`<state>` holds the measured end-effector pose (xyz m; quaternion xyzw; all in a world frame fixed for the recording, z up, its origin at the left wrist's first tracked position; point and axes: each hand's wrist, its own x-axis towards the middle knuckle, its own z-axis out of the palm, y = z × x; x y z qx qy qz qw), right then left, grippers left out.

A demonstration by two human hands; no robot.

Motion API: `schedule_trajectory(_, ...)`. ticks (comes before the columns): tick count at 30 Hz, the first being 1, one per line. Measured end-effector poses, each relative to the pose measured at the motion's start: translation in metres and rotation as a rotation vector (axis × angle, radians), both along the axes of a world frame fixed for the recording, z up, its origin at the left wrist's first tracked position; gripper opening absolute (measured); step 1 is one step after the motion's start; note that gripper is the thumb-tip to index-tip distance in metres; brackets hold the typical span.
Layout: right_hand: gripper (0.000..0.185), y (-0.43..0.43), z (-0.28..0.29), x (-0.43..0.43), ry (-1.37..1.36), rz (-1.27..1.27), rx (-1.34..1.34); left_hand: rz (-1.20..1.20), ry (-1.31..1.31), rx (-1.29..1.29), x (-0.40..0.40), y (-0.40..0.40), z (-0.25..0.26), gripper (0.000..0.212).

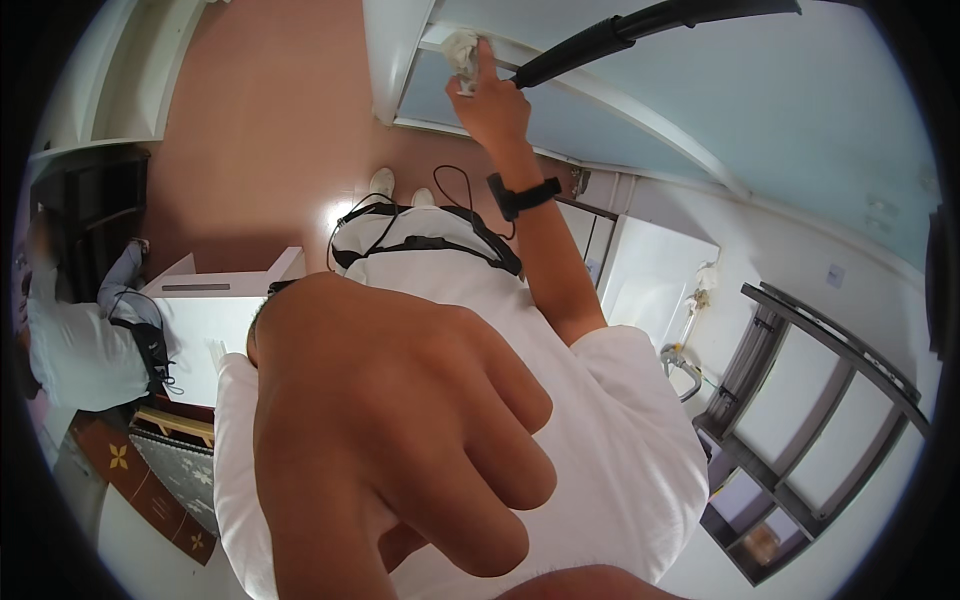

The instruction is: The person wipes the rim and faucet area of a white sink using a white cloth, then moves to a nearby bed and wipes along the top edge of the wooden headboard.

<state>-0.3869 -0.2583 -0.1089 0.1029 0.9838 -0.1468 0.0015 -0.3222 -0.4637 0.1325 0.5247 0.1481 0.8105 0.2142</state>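
Observation:
My right hand (491, 109), with a black band on its wrist, holds a crumpled whitish cloth (463, 54) against the white frame (517, 54) of a bluish panel (457, 86). Its index finger stretches along the cloth. A black rod with a grip (574, 61) meets the hand near the knuckles; whether it is held or only behind the hand is unclear. Large and close to the camera, my left hand (397, 405) has its fingers curled over my white shirt (600, 450). Its palm and anything inside it are hidden.
At left a person (86, 352) is beside a white cabinet (225, 330). White shelving (127, 71) stands at upper left. A grey metal rack (806, 427) is on the right, near a faucet (679, 371). A black cable (455, 169) loops before my waist, above the reddish floor (262, 97).

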Motion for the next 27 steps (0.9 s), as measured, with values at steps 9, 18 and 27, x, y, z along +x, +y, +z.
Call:
schedule_trajectory(9,0.084,0.0,-0.015,0.009,0.024,-0.082,-0.026,0.437,0.125,-0.074,0.002,0.001,-0.005,0.062)
schedule_trajectory(18,0.065,-0.002,0.008,-0.014,-0.031,0.063,0.036,0.775,0.345,-0.701,0.006,-0.024,0.024,0.019)
schedule_trajectory(27,0.028,0.037,-0.01,0.031,-0.191,0.103,-0.148,0.685,0.299,-0.571,0.007,-0.017,0.017,0.01)
